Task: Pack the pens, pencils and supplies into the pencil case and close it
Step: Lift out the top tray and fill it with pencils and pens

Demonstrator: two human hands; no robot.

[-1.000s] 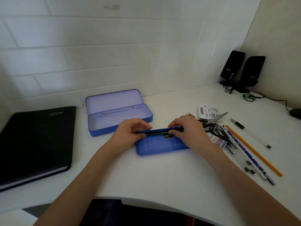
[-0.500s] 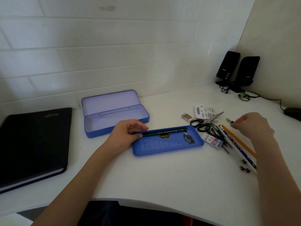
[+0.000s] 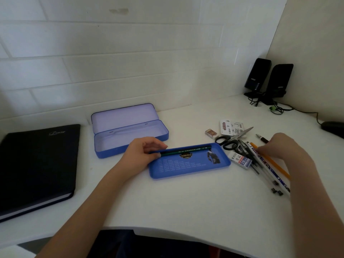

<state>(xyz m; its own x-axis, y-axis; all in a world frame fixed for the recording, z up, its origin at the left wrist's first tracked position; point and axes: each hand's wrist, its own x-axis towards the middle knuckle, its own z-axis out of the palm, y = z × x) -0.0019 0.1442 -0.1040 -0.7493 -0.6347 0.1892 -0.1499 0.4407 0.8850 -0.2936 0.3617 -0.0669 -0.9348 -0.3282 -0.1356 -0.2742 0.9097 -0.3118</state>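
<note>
The blue pencil case (image 3: 115,151) lies open and empty behind my left hand, its lid (image 3: 122,116) tipped back. In front of it sits the blue inner tray (image 3: 186,170), with a green pencil (image 3: 186,150) along its far rim. My left hand (image 3: 141,151) pinches the tray's far left corner, where the pencil's end lies. My right hand (image 3: 286,148) reaches into the pile at the right, fingertips down on an orange pencil (image 3: 275,165) and the pens (image 3: 270,170); its grip is hidden. Scissors (image 3: 230,139), a 2B eraser (image 3: 240,160), a small eraser (image 3: 210,132) and a staples pack (image 3: 230,125) lie beside the pile.
A black notebook (image 3: 37,164) lies at the left. Two black speakers (image 3: 268,79) with cables stand in the back right corner, a mouse (image 3: 333,127) at the right edge. Small black bits (image 3: 276,190) lie near the pens' near ends. The desk's curved front edge runs below my arms.
My right hand has left the green pencil in the tray and moved right to the pile of pens. My left hand has stayed at the tray's left end.
</note>
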